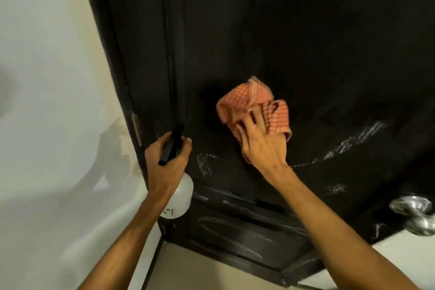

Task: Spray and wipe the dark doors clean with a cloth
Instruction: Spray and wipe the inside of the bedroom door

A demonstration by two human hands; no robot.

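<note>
A dark door [306,42] fills most of the view, with pale streaks and smears across its lower half. My right hand [261,143] presses a bunched orange checked cloth [249,103] flat against the door's middle panel, fingers spread over the fabric. My left hand [167,160] grips the black trigger head of a white spray bottle [181,198], held near the door's hinge edge, with the bottle body hanging below my wrist.
A silver round door knob [414,212] sticks out at the lower right. A brass hinge [136,129] sits on the dark frame at the left. A pale wall [47,101] runs along the left side. Light floor [188,273] shows beneath the door.
</note>
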